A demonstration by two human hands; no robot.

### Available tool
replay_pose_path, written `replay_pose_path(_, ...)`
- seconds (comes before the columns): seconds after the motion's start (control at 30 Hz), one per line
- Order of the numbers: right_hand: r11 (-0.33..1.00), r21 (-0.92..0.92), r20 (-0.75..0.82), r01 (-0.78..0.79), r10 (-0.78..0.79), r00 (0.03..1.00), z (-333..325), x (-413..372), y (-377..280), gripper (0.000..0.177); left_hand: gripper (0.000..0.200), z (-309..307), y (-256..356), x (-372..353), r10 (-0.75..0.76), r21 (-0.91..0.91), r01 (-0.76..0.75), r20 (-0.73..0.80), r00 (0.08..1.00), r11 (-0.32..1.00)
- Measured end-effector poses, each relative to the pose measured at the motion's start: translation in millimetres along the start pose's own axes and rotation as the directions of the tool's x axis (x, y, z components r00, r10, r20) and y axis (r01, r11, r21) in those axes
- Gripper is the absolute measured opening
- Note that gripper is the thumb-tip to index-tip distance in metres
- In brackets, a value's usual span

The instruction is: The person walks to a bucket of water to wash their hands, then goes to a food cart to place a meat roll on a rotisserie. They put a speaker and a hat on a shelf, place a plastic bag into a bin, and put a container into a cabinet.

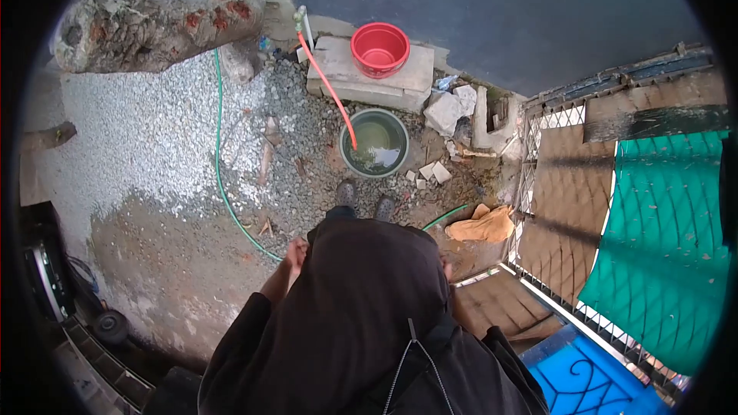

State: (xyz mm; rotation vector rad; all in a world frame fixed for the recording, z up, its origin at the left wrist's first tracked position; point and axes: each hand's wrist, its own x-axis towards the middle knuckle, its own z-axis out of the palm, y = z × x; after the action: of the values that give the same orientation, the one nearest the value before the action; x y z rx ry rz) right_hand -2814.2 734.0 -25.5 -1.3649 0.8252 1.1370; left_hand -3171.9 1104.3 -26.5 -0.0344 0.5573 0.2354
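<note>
My left hand [295,252] hangs beside my dark clothing, its fingers curled in; whatever they may hold is hidden. Only a sliver of my right hand [447,268] shows past the clothing on the other side, so its fingers cannot be made out. Ahead of my feet stands a round grey tub [345,155] with water [378,141] in it. An orange hose [330,86] runs from a tap [300,17] down into the tub. Behind it, a red basin [381,61] rests on a concrete block [329,68].
A green hose [220,146] crosses the gravel [161,138] on the left, below a thick log [157,31]. To the right lie broken tiles [435,172], rocks [444,111] and an orange-brown cloth [483,224]. A metal lattice fence with green sheeting [661,246] borders the right side.
</note>
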Motion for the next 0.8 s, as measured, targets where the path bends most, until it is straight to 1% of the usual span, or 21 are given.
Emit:
replay_pose_path(0.03, 1.0, 0.01, 0.011, 0.016, -0.016, 1.0, 7.0, 8.1, -5.5, 0.054, 0.023, 29.4, 24.5, 19.2, 0.058, 0.294, 0.094, -0.468, 0.882, 0.951)
replay_pose_path(0.07, 1.0, 0.014, 0.024, 0.018, -0.019, 1.0, 17.4, 16.2, -12.9, 0.055, 0.029, 59.2, 45.6, 36.4, 0.25, 0.481, 0.304, -0.786, 0.566, 0.822)
replay_pose_path(0.1, 0.999, -0.048, 0.069, 0.008, -0.004, 0.998, 42.4, -0.8, -32.8, 0.049, 0.031, 83.2, 65.9, 45.8, 0.338, 0.703, 0.376, -0.652, 0.678, 0.603)
replay_pose_path(0.13, 0.994, -0.112, 0.113, 0.003, 0.01, 0.994, 71.5, -22.6, -55.2, 0.044, 0.033, 98.6, 78.5, 54.3, 0.366, 0.861, 0.389, -0.496, 0.788, 0.328)
replay_pose_path(0.17, 0.971, -0.241, 0.193, -0.009, 0.057, 0.979, 97.2, -42.6, -69.4, 0.032, 0.033, 104.3, 79.8, 68.4, 0.363, 0.861, 0.388, -0.495, 0.79, 0.329)
replay_pose_path(0.2, 0.971, -0.241, 0.191, -0.007, 0.055, 0.98, 108.7, -40.6, -68.7, 0.032, 0.036, 109.5, 76.8, 84.2, 0.308, 0.937, 0.314, -0.347, 0.886, 0.153)
replay_pose_path(0.23, 0.675, -0.692, 0.332, 0.255, -0.016, 0.943, 121.9, -37.3, -67.9, 0.04, 0.038, 114.3, 73.8, 96.5, 0.222, 0.978, 0.209, -0.2, 0.954, -0.021)
replay_pose_path(0.27, 0.148, -0.87, 0.477, 0.471, 0.008, 0.879, 132.3, -32.6, -64.3, 0.049, 0.037, 118.9, 67.5, 102.0, 0.039, 0.955, 0.224, -0.22, 0.975, -0.195)
replay_pose_path(0.3, 0.142, -0.866, 0.473, 0.479, -0.075, 0.878, 137.2, -32.1, -54.9, 0.045, 0.036, 109.3, 62.6, 103.3, -0.143, 0.909, 0.201, -0.268, 0.953, -0.365)
replay_pose_path(0.33, 0.153, -0.868, 0.467, 0.473, -0.076, 0.881, 142.7, -28.6, -50.5, 0.045, 0.034, 99.4, 58.6, 105.5, -0.294, 0.878, 0.039, -0.201, 0.934, -0.477)
replay_pose_path(0.4, 0.283, -0.887, 0.342, 0.365, -0.131, 0.931, 149.6, -19.2, -44.6, 0.038, 0.03, 114.1, 54.1, 104.7, -0.184, 0.741, 0.06, -0.243, 0.953, -0.669)
replay_pose_path(0.43, 0.286, -0.889, 0.333, 0.357, -0.128, 0.934, 149.8, -16.3, -38.5, 0.038, 0.03, 122.5, 56.1, 109.2, -0.192, 0.743, 0.059, -0.247, 0.95, -0.666)
replay_pose_path(0.5, 0.172, -0.919, 0.341, 0.354, -0.101, 0.935, 146.9, -19.4, -10.4, 0.03, 0.035, 132.3, 69.8, 115.9, 0.038, 0.755, 0.265, -0.304, 0.952, -0.6)
replay_pose_path(0.53, 0.175, -0.922, 0.333, 0.346, -0.097, 0.938, 146.0, -18.9, -8.1, 0.03, 0.035, 138.2, 77.9, 117.8, 0.03, 0.756, 0.264, -0.308, 0.951, -0.599)
replay_pose_path(0.6, 0.294, -0.871, 0.309, 0.395, -0.297, 0.903, 142.9, -20.5, -23.7, 0.032, 0.041, 145.8, 88.1, 126.2, 0.072, 0.758, 0.23, -0.236, 0.969, -0.611)
replay_pose_path(0.63, 0.288, -0.874, 0.309, 0.391, -0.291, 0.906, 143.6, -19.8, -28.7, 0.032, 0.041, 145.9, 89.0, 130.4, 0.073, 0.762, 0.234, -0.24, 0.968, -0.604)
replay_pose_path(0.67, 0.482, -0.8, 0.211, 0.356, -0.33, 0.92, 147.5, -20.4, -34.0, 0.03, 0.04, 137.1, 87.6, 135.1, 0.02, 0.87, 0.114, -0.119, 0.993, -0.479)
replay_pose_path(0.7, 0.653, -0.685, 0.106, 0.323, -0.349, 0.931, 150.5, -20.2, -38.9, 0.03, 0.039, 136.0, 85.2, 134.6, -0.011, 0.941, -0.016, 0.013, 1.0, -0.337)
replay_pose_path(0.73, 0.792, -0.534, 0.001, 0.295, -0.349, 0.937, 153.1, -22.0, -42.5, 0.029, 0.039, 135.1, 79.8, 129.7, -0.009, 0.943, -0.014, 0.012, 1.0, -0.333)
replay_pose_path(0.77, 0.805, -0.538, -0.083, 0.251, -0.347, 0.934, 155.0, -15.4, -40.6, 0.028, 0.045, 143.7, 72.6, 120.5, -0.133, 0.94, -0.032, -0.014, 0.991, -0.34)
replay_pose_path(0.8, 0.799, -0.544, -0.078, 0.254, -0.35, 0.933, 154.5, -4.7, -31.4, 0.028, 0.05, 145.8, 63.6, 109.8, -0.254, 0.938, -0.05, -0.041, 0.966, -0.343)
